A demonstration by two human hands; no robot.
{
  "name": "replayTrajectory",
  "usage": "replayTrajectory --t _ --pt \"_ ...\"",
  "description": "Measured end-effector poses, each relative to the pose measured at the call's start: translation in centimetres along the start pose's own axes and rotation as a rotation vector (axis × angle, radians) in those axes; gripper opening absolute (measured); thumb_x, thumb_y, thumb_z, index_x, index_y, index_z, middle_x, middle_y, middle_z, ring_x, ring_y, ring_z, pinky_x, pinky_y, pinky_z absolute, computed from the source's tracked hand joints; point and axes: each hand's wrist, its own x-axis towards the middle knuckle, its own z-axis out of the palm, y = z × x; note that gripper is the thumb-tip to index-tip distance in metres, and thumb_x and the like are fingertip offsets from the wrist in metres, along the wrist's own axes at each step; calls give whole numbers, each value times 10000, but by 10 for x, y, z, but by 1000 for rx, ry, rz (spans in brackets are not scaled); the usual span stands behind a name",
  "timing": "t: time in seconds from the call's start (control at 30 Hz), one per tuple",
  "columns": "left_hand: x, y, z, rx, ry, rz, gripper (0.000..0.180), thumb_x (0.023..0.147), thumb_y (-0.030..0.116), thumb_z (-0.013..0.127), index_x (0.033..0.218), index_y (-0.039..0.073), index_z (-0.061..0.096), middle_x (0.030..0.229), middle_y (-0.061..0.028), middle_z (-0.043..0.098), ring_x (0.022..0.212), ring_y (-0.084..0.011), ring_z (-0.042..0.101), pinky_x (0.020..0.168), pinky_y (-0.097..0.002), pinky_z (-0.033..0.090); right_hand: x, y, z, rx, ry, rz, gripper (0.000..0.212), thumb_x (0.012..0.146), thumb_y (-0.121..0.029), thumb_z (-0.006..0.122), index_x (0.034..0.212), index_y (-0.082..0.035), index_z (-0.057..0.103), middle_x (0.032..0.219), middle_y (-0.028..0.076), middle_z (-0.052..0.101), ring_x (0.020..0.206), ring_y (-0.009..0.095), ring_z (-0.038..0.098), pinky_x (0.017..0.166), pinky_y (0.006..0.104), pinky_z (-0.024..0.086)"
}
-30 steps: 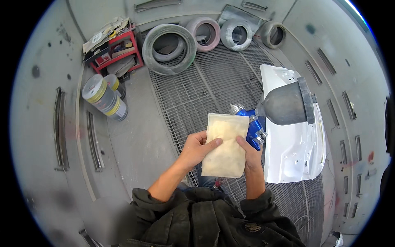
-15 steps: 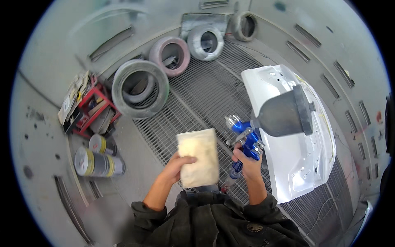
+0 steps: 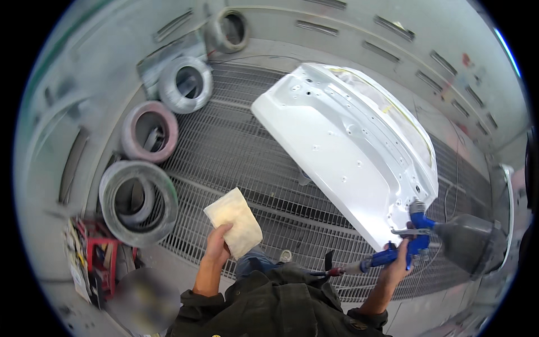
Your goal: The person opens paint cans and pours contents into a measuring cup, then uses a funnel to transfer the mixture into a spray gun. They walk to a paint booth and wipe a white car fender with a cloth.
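Note:
My left hand (image 3: 218,241) is closed on the edge of a folded cream cloth (image 3: 237,222), thumb on top, held low in front of me. At the lower right my right hand (image 3: 400,263) wraps round the handle of a blue spray gun (image 3: 418,236). The gun is turned so that its dark grey cup (image 3: 470,245) points right. A hose (image 3: 337,271) with a red fitting runs from the handle toward my body. Beyond the gun lies a glossy white car panel (image 3: 331,163), shaped like a tailgate, with masking along its far side.
Grated floor (image 3: 236,140) spreads under the panel. Along the left wall stand a grey tyre (image 3: 109,194), a pinkish tyre (image 3: 132,132), a silvery tyre (image 3: 168,84) and another tyre (image 3: 219,31). A red cart (image 3: 109,267) sits at lower left. Slotted walls (image 3: 359,25) enclose the booth.
My view has turned to the right. My right hand has swung the spray gun right, away from the cloth, and its cup now lies beyond the panel's near corner. Both hands keep their hold.

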Motion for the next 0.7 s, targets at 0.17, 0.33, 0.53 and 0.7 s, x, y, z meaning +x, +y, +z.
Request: replayTrajectory --t 0.17,0.33,0.53,0.7 --pt "119 55 16 53 -93 -164 465 891 82 533 1315 -85 436 1247 -187 569 1128 -324 593 985 -429 483 -1 -19 54 -40 1 -263 503 996 -164 408 1447 30 299 1397 207 474 1280 292 495 850 371 577" --pt "228 114 22 200 -151 -313 461 881 79 533 1302 -88 445 1229 -196 581 1107 -334 605 975 -438 493 -16 16 127 -122 176 -220 526 982 -174 433 1443 39 297 1420 206 443 1265 270 495 610 270 614" --pt "329 165 35 418 -207 -472 430 879 84 525 1276 -75 483 1194 -181 607 1073 -322 625 953 -429 504 -84 93 167 -112 502 46 425 942 -99 501 1347 9 435 1277 155 542 1083 209 563 543 319 608" --pt "363 164 51 553 -300 -536 413 886 86 522 1267 -69 493 1183 -178 614 1072 -318 625 948 -424 506 -137 125 154 -125 917 57 360 907 -42 551 1263 -38 496 1155 116 605 938 162 589 516 318 575"
